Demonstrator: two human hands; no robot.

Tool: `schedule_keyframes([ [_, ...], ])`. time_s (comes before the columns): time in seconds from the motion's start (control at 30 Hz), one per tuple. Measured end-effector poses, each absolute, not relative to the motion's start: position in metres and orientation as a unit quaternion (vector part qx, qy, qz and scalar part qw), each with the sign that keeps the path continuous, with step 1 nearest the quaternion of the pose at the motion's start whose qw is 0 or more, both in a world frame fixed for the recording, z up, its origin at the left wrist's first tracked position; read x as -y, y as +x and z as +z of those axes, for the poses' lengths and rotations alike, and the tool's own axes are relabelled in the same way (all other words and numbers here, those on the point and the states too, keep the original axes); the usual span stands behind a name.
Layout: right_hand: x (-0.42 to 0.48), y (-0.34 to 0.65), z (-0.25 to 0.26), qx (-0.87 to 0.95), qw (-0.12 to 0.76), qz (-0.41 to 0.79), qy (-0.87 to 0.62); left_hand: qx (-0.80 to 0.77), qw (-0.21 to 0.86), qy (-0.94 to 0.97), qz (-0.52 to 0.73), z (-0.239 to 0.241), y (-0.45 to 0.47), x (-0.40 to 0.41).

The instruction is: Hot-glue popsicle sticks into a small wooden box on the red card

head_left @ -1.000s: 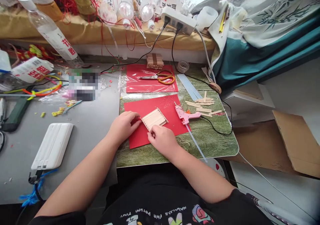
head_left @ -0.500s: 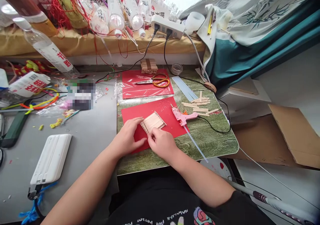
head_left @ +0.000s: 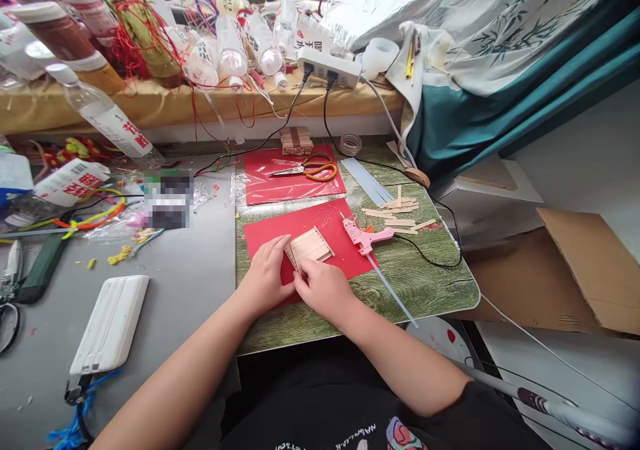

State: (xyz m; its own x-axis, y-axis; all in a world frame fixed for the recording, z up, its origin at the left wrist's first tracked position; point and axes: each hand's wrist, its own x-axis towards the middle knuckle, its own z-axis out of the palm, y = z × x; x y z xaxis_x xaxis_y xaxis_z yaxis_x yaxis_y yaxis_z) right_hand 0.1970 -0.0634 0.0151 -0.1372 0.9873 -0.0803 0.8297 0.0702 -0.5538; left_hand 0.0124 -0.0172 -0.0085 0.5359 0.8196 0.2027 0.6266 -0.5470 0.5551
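A small panel of pale craft sticks point(head_left: 311, 245) lies on a red sheet point(head_left: 345, 263), with thin sticks along its left and right edges. My left hand point(head_left: 267, 273) is curled against the panel's left edge, its fingertips at the upper left corner and its thumb near my right hand. At the lower left corner, my right hand point(head_left: 324, 289) pinches the edge stick between thumb and bent fingers. The exact grip of both hands is partly hidden. Right of the panel, a pink hot glue gun point(head_left: 367, 237) rests with a glue stick point(head_left: 393, 291) sticking out of its back.
Scissors point(head_left: 307, 168) lie on a wrapped red sheet pack point(head_left: 255, 187). Behind are bundled craft sticks point(head_left: 297, 141) and a tape roll point(head_left: 351, 145). Glue sticks point(head_left: 367, 182) and loose craft sticks point(head_left: 400, 210) lie right. A black cord point(head_left: 435, 261) trails from the glue gun. A power bank point(head_left: 110, 323) sits left.
The view has tilted up slightly. My left hand's fingers and thumb have drawn closer in along the panel's left edge. My right hand keeps its pinch at the lower left corner.
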Motion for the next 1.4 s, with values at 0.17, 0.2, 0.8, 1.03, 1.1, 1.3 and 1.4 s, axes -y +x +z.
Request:
schedule_keyframes([
  [0.17,0.061,0.196,0.019,0.715,0.148,0.255,-0.634,-0.43,0.239,0.844,0.215,-0.007,0.008,0.015],
  [0.2,0.061,0.196,0.02,0.715,0.14,0.259,-0.635,-0.431,0.243,0.842,0.215,-0.007,0.008,0.015],
  [0.8,0.049,0.193,0.036,0.725,0.04,0.263,-0.635,-0.436,0.236,0.835,0.238,-0.012,0.01,0.016],
  [1.03,0.052,0.194,0.034,0.729,0.037,0.255,-0.635,-0.435,0.233,0.838,0.233,-0.014,0.009,0.015],
  [1.1,0.054,0.195,0.032,0.728,0.041,0.249,-0.637,-0.438,0.24,0.835,0.23,-0.013,0.008,0.015],
  [1.3,0.059,0.2,0.027,0.732,0.091,0.232,-0.634,-0.442,0.257,0.827,0.234,-0.013,0.007,0.012],
  [1.4,0.057,0.2,0.02,0.724,0.112,0.247,-0.634,-0.439,0.255,0.83,0.232,-0.014,0.006,0.011],
])
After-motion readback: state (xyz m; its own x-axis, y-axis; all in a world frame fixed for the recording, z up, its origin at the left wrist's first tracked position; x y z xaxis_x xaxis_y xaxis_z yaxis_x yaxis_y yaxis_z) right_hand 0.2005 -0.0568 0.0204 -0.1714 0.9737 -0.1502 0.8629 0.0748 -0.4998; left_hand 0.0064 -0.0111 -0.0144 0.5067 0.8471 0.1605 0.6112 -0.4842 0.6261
